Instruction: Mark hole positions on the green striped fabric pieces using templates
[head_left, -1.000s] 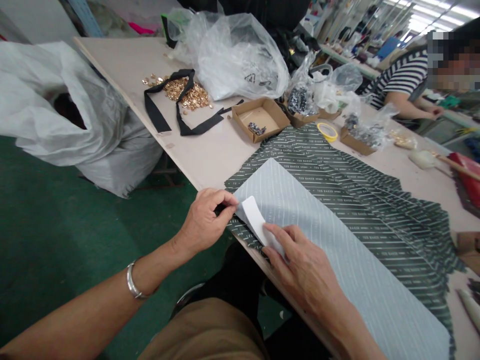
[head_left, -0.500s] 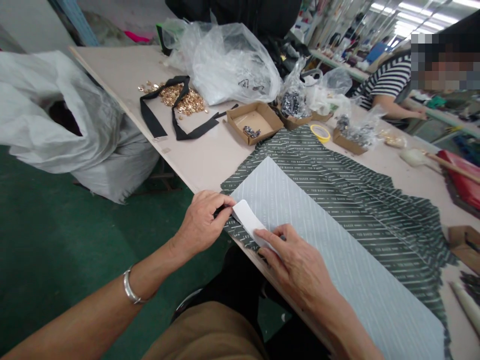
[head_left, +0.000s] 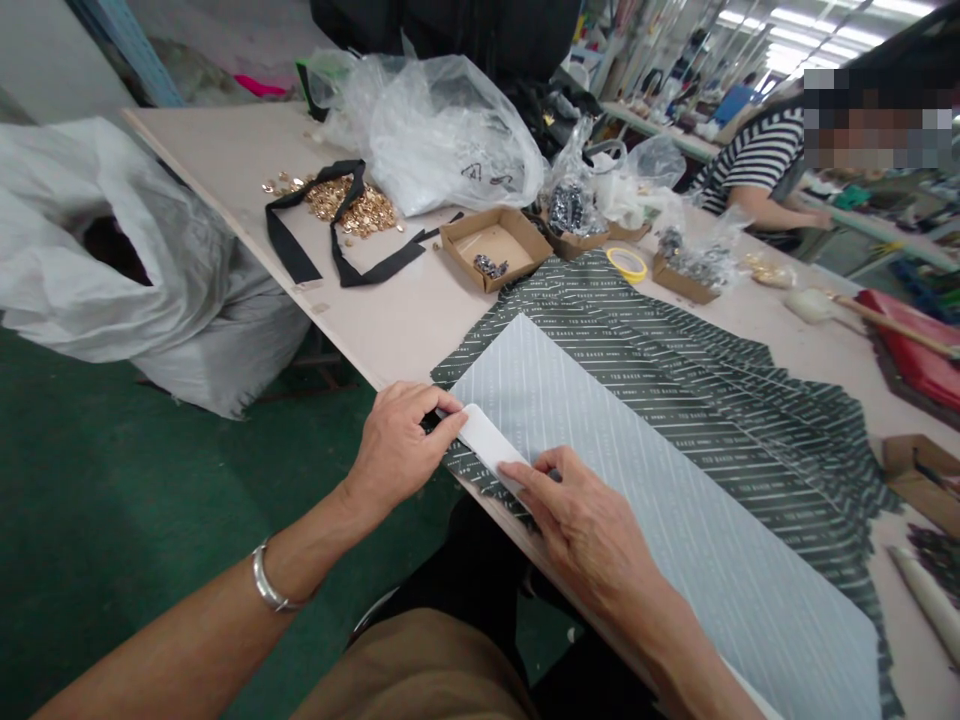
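Note:
A pale grey striped fabric panel (head_left: 645, 480) lies on a stack of dark green striped fabric pieces (head_left: 712, 400) along the table's near edge. At the panel's near corner sits a small white strip (head_left: 486, 440). My left hand (head_left: 397, 445) pinches the strip's left end with thumb and fingers closed. My right hand (head_left: 592, 530) presses its fingers down on the strip's other end against the fabric.
Farther along the beige table (head_left: 225, 170) are a heap of gold buttons (head_left: 352, 205) with a black strap (head_left: 292, 245), clear plastic bags (head_left: 450, 130), small cardboard boxes (head_left: 487, 245), and a yellow tape roll (head_left: 627, 264). A person in a striped shirt (head_left: 757, 160) sits across. A white sack (head_left: 112, 250) stands on the green floor.
The white strip, curled up a second ago, now lies flatter on the fabric corner. Both hands stayed on it, and the view shifted slightly.

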